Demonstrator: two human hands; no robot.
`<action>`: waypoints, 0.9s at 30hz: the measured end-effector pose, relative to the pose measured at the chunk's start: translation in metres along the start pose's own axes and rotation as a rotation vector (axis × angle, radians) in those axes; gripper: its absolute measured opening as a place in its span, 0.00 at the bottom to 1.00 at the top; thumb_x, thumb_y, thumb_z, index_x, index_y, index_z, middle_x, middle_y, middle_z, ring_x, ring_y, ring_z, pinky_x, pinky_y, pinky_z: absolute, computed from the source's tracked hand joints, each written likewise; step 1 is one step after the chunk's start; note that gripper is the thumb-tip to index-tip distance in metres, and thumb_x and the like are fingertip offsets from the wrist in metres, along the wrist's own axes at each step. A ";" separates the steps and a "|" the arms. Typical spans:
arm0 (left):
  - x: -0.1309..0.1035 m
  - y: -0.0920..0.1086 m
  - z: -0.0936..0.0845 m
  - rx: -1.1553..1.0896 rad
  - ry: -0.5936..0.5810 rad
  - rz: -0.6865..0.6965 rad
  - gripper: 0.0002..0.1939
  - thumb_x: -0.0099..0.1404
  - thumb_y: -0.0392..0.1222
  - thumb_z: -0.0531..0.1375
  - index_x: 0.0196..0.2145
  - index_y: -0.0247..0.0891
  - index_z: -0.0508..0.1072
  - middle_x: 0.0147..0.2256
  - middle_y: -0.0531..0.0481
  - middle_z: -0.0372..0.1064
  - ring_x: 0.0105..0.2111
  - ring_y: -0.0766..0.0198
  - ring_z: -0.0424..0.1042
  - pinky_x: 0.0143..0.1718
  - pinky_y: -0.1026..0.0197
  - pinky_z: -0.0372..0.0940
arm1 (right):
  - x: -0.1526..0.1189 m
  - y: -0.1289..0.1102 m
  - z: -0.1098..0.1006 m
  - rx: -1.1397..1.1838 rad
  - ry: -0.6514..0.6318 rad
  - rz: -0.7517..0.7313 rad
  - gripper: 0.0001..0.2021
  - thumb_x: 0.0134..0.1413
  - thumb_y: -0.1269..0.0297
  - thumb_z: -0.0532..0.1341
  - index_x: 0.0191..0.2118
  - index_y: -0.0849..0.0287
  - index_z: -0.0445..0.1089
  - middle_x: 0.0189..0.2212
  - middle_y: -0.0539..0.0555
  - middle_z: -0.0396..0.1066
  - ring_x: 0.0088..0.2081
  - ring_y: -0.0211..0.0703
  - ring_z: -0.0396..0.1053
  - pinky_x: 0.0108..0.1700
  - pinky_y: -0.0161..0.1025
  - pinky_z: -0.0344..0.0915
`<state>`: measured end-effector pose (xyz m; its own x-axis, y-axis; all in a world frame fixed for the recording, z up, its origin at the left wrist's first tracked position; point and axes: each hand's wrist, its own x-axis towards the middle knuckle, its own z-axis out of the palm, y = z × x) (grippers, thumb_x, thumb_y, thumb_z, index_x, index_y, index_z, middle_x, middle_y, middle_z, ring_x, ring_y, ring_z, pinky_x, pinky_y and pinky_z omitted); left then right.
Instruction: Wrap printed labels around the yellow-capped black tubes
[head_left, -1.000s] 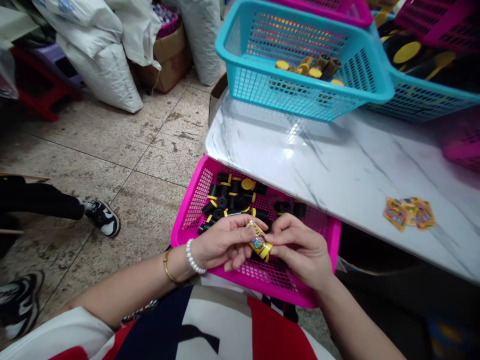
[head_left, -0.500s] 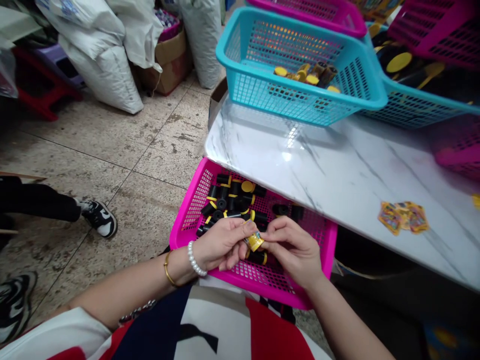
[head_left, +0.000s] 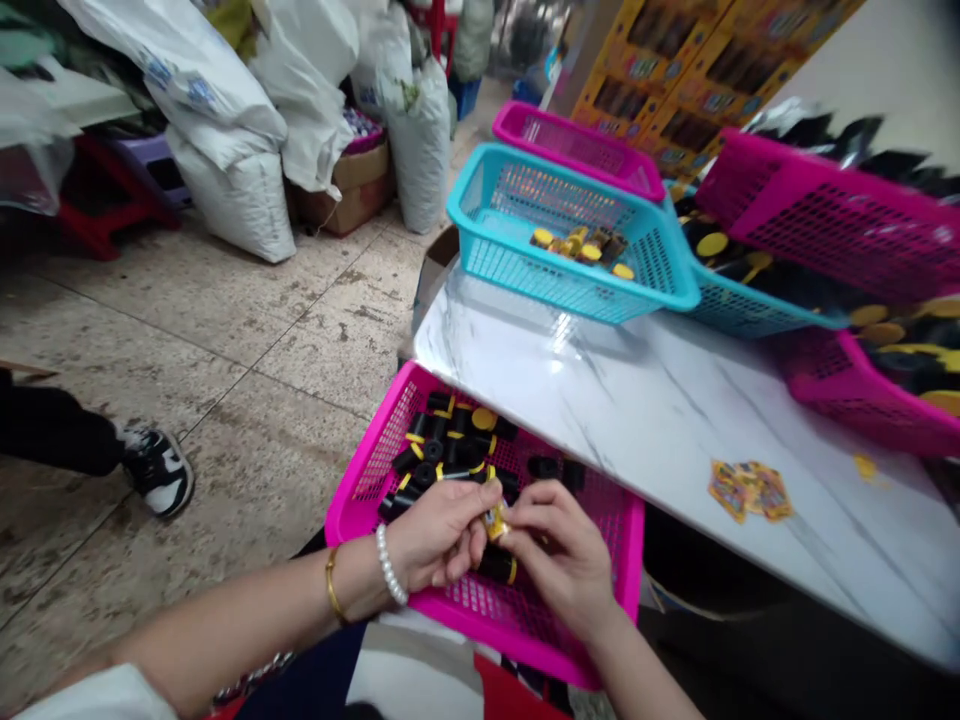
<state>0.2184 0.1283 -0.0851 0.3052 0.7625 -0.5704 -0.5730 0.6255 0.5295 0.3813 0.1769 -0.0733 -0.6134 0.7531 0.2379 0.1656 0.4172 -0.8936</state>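
Over a pink basket (head_left: 352,490) my two hands meet around a small yellow-capped cylinder (head_left: 495,522) with a printed yellow wrap. My left hand (head_left: 442,530), with a pearl bracelet at its wrist, is closed and pinches it between thumb and fingers. From the other side my right hand (head_left: 562,550) presses thumb and forefinger against the wrap. My fingers cover much of the piece. Below lie several black cylinders (head_left: 457,450) with yellow caps inside the basket, some standing and some on their sides.
A marble-patterned table (head_left: 637,400) carries a few printed stickers (head_left: 750,490) and a blue basket (head_left: 465,245) holding wrapped cylinders (head_left: 581,245). More filled baskets (head_left: 817,215) crowd the right. White sacks (head_left: 232,190) stand on the floor; another person's shoe (head_left: 157,475) is at left.
The view has tilted up, bringing more boxes and baskets into sight at the back. Both hands stay on the cylinder, and my fingers have shifted slightly around its wrap.
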 end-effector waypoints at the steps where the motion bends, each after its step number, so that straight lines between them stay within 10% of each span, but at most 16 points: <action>1: 0.001 -0.001 0.001 0.003 0.018 0.010 0.27 0.56 0.64 0.61 0.26 0.34 0.68 0.11 0.55 0.62 0.06 0.73 0.54 0.06 0.72 0.42 | 0.001 -0.004 -0.001 -0.079 -0.018 -0.025 0.16 0.47 0.76 0.68 0.42 0.53 0.74 0.37 0.52 0.66 0.37 0.41 0.70 0.37 0.37 0.70; 8: 0.012 -0.003 -0.001 -0.024 -0.053 0.035 0.40 0.48 0.73 0.60 0.43 0.34 0.68 0.14 0.52 0.67 0.08 0.71 0.58 0.09 0.72 0.45 | 0.067 -0.030 -0.045 -0.350 0.095 -0.124 0.05 0.52 0.71 0.62 0.37 0.57 0.72 0.33 0.53 0.69 0.33 0.40 0.70 0.35 0.36 0.69; 14: 0.000 -0.015 -0.003 0.283 -0.148 0.031 0.29 0.56 0.63 0.63 0.43 0.35 0.68 0.22 0.52 0.69 0.12 0.75 0.59 0.12 0.72 0.44 | 0.149 -0.034 -0.160 -0.415 0.458 -0.089 0.24 0.55 0.59 0.62 0.57 0.56 0.65 0.46 0.55 0.73 0.33 0.38 0.73 0.38 0.38 0.70; 19: -0.007 -0.013 -0.016 0.486 -0.127 0.044 0.25 0.60 0.62 0.59 0.42 0.37 0.68 0.23 0.56 0.65 0.13 0.75 0.58 0.13 0.71 0.49 | 0.084 -0.006 -0.211 -0.912 0.509 0.141 0.11 0.53 0.59 0.62 0.36 0.58 0.80 0.29 0.53 0.74 0.31 0.42 0.70 0.37 0.41 0.66; 27: -0.001 -0.008 -0.010 0.605 -0.176 -0.013 0.19 0.64 0.55 0.58 0.42 0.34 0.69 0.25 0.54 0.66 0.18 0.73 0.59 0.18 0.69 0.52 | -0.015 0.039 -0.201 -0.835 0.601 0.364 0.10 0.48 0.59 0.65 0.32 0.60 0.79 0.30 0.55 0.74 0.31 0.44 0.70 0.37 0.44 0.66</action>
<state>0.2146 0.1208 -0.0952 0.4593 0.7377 -0.4948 -0.0526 0.5786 0.8139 0.5522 0.2843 -0.0352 0.0179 0.9322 0.3615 0.8720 0.1623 -0.4618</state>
